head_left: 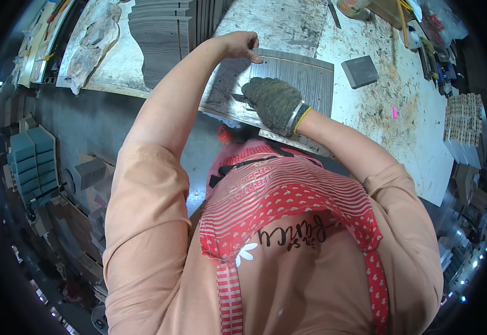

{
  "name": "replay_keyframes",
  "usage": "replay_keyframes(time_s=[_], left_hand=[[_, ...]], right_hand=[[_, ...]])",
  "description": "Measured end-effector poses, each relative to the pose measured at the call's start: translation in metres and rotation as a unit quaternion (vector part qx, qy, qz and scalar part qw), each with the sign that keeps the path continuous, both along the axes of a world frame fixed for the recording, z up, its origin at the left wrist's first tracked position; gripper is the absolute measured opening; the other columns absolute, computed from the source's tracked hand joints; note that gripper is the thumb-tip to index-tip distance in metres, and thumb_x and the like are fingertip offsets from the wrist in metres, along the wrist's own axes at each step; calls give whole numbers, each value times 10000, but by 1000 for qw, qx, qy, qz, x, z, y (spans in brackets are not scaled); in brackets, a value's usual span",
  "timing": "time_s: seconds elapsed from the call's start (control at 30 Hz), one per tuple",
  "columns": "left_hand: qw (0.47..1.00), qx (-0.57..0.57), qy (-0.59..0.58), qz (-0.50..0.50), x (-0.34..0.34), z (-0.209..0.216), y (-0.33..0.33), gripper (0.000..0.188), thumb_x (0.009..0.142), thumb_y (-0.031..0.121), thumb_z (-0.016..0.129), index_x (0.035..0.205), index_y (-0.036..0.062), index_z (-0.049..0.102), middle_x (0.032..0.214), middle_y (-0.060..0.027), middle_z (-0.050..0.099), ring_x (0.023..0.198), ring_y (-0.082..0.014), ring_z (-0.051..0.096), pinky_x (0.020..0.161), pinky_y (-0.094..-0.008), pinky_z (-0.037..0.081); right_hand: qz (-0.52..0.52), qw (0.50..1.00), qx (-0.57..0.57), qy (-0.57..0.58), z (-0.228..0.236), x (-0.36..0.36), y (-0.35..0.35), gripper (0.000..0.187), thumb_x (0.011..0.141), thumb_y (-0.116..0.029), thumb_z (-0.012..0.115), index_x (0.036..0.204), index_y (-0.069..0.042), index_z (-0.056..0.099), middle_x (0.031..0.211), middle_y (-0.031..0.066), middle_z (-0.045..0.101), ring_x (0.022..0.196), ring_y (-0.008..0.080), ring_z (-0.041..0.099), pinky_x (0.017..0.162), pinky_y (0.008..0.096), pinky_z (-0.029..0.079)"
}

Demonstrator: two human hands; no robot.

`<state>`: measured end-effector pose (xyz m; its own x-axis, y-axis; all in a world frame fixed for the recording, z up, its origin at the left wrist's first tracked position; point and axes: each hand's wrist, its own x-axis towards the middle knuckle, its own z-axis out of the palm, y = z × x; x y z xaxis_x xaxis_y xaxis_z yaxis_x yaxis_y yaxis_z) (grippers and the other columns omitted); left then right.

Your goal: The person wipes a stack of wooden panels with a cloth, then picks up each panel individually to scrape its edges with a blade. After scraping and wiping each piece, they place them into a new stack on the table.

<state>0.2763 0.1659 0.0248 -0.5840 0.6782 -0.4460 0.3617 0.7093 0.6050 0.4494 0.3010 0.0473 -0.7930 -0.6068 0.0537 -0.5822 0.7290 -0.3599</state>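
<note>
The bare left hand point(242, 46) is held at the upper middle of the frame, fingers curled and thumb extended to the upper left corner of a grey wood-grained panel point(317, 78); whether the panel's edge is gripped cannot be told; the gloved right hand point(274, 103) is laid over the panel's lower left part, fingers bent, and a small dark piece point(239, 98) is seen protruding at the fingertips; whether it is grasped cannot be told.

The panel is placed flat on the worn workbench point(388, 145), just right of the upper middle of the frame; its upper edge, lined by a narrow groove, is pointed toward the top of the frame; its long axis appears to be set left to right, tilted slightly down at the right, though the lower left is hidden.

One panel seems to be partway through handling; nothing finished on it can be made out; farther out, dark grey panels point(162, 36) are stacked at the upper left, whether done or waiting being unclear; a grey block point(359, 71) is left at the upper right, apart from the panel.
</note>
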Motion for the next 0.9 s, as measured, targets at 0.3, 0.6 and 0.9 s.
replay_keyframes(time_s=[0.3, 0.6, 0.9], left_hand=[[1000, 13, 5, -3, 1, -1, 1, 512, 688, 373, 841, 941, 70, 516, 809, -35, 541, 797, -176, 484, 730, -336, 407], [1000, 17, 8, -9, -2, 0, 0, 514, 679, 374, 848, 911, 70, 505, 767, -27, 537, 762, -159, 478, 700, -322, 407], [1000, -14, -4, 5, 0, 3, 3, 486, 695, 354, 841, 918, 83, 505, 772, -9, 520, 774, -152, 468, 722, -312, 395]], right_hand=[[11, 998, 30, -60, 15, 7, -4, 281, 799, -104, 557, 1067, -82, 639, 990, 136, 664, 934, 284, 648, 832, 408, 498], [-9, 999, 27, -28, 17, -1, -1, 249, 826, -93, 525, 1043, -71, 645, 976, 127, 673, 917, 276, 659, 815, 394, 508], [25, 992, 78, -100, 19, 14, -16, 252, 819, -126, 553, 1039, -69, 661, 934, 132, 670, 890, 279, 669, 778, 397, 524]])
